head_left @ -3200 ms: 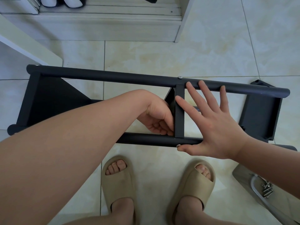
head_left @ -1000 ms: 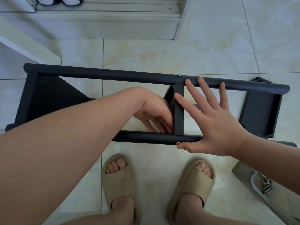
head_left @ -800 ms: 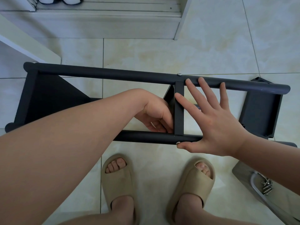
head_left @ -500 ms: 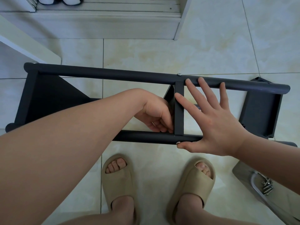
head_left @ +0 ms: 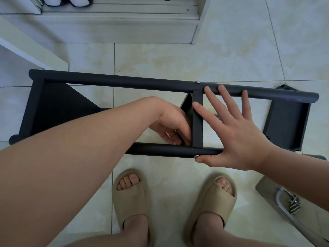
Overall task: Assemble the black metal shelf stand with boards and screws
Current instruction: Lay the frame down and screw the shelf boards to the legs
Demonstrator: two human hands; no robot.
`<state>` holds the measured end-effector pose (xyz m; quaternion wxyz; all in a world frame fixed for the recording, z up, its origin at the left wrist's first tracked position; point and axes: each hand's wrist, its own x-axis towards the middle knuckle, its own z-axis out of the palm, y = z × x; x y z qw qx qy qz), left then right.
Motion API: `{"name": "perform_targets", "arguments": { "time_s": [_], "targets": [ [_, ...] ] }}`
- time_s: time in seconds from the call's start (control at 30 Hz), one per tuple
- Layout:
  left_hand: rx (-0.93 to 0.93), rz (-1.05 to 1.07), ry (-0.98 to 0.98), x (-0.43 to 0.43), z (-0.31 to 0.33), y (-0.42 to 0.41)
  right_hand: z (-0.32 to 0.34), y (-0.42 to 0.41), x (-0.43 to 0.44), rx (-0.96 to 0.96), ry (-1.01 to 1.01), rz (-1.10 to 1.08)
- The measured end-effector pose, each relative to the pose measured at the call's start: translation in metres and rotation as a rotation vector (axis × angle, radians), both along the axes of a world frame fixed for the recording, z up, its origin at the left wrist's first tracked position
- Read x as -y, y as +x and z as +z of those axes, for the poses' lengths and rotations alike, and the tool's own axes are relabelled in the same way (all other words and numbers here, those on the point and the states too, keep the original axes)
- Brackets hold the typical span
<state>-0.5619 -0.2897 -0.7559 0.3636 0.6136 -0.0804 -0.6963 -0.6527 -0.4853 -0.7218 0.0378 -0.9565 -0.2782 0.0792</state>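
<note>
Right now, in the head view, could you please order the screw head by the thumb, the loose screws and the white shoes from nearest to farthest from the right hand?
1. Screw head: in the near rail, at the right hand's thumb tip.
2. Loose screws: lower right corner.
3. White shoes: top left, farthest back.

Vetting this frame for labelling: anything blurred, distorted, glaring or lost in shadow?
Head view: sharp, soft even light, no glare; the wide-angle lens bows the top rail and swells the left forearm; the left hand curls in shade beside the crossbar, so whether it holds anything is unclear.
</note>
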Motion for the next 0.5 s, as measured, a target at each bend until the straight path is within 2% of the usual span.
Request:
{"name": "perform_targets", "arguments": {
  "time_s": [0.5],
  "targets": [
    [0.038,-0.031,0.019,-0.0023,0.0037,0.0030,0.0011,0.0003,-0.0004,-0.009,-0.003,-0.001]
  ]
}}
